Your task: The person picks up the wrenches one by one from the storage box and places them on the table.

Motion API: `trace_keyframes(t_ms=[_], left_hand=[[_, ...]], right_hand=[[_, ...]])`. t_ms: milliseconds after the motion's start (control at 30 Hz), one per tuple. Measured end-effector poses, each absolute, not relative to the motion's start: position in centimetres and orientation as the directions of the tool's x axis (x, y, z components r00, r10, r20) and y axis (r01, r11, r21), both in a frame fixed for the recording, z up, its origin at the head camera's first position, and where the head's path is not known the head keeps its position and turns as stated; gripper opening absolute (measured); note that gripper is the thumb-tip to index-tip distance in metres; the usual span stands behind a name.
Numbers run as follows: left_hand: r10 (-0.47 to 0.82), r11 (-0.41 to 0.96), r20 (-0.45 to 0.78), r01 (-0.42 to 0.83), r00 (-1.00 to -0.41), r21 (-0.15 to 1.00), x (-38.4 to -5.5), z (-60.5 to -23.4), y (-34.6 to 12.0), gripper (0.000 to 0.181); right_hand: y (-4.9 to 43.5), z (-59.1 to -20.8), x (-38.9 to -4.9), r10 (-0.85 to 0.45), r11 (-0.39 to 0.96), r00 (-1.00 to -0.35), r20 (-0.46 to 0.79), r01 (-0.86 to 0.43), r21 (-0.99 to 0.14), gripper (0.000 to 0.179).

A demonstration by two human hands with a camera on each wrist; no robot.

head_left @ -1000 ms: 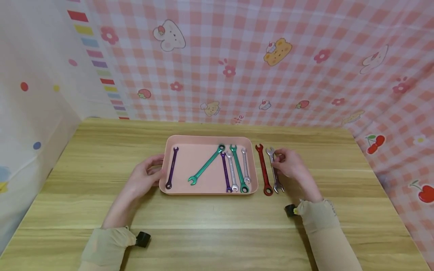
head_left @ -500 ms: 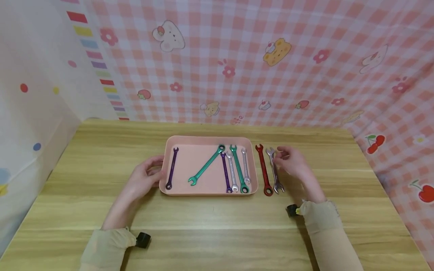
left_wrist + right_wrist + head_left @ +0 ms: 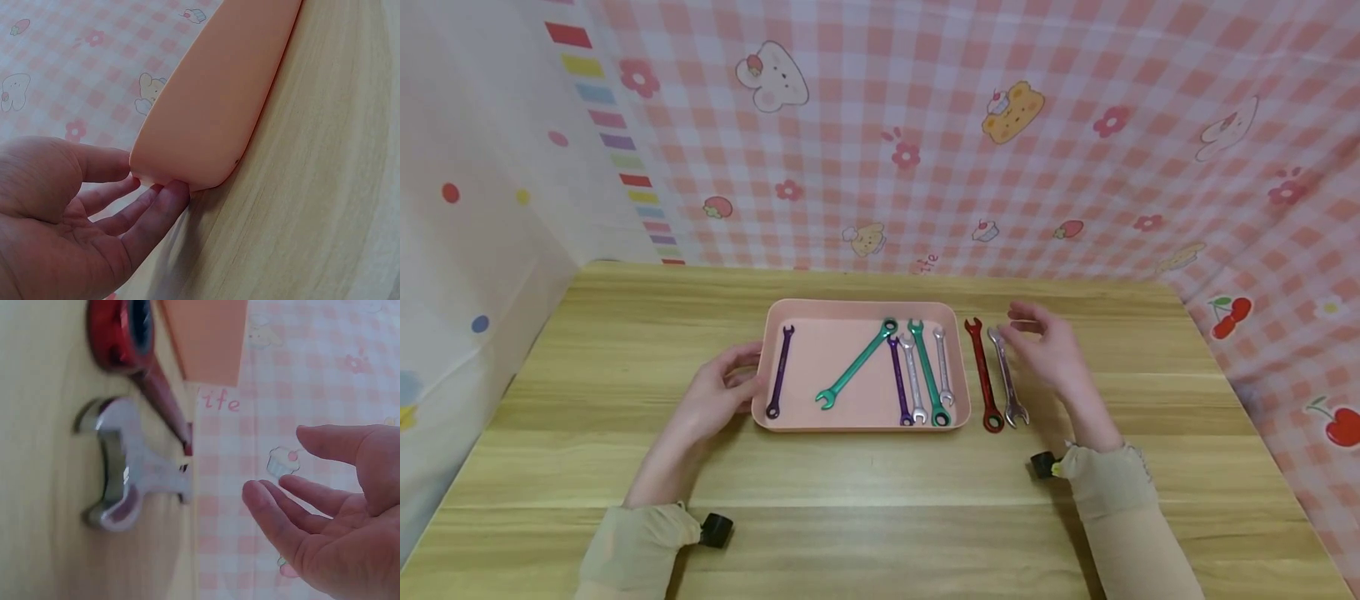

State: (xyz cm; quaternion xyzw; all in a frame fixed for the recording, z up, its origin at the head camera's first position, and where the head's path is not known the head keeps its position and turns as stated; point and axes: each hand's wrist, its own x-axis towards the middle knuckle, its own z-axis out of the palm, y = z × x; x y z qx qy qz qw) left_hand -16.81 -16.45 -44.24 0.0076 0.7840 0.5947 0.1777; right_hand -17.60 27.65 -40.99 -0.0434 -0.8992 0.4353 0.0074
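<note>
At the left end of the pink tray (image 3: 827, 417), my left hand (image 3: 718, 392) rests its thumb and fingers against the outer wall. In the left wrist view the thumb tip of that hand (image 3: 69, 219) is at the tray's rim, with fingertips lower on the wall. My right hand (image 3: 1048, 350) hovers by the upper end of a silver wrench (image 3: 1006, 375), fingers apart and holding nothing. Beside that wrench on the table lies a red wrench (image 3: 983, 375). The right wrist view shows the silver wrench's open end (image 3: 128, 469) away from the fingers.
Inside the tray lie a purple wrench (image 3: 781, 371) at left, a slanted green wrench (image 3: 857, 365), and several purple, silver and green wrenches towards the right. A pink checked cloth (image 3: 880, 150) hangs behind the wooden table (image 3: 880, 508).
My right hand has let go of the silver wrench and moved up towards its far end, its fingers spreading. The silver wrench stays beside the red one. My left hand remains at the tray.
</note>
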Motion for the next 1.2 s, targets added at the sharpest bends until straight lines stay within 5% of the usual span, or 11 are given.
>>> trace_keyframes(t_ms=[833, 1200], left_hand=[[0.235, 0.343, -0.26, -0.171, -0.936, 0.924, -16.6, -43.9, -16.9, 0.057], [0.234, 0.335, -0.264, -0.177, -0.936, 0.926, -16.7, -44.2, -16.6, 0.058]], right_hand=[[22.7, -39.4, -17.0, -0.029, 0.543, -0.999, 0.027, -0.038, -0.839, 0.045], [18.0, -37.8, -17.1, -0.191, 0.538, -0.981, 0.034, -0.134, -0.832, 0.051]])
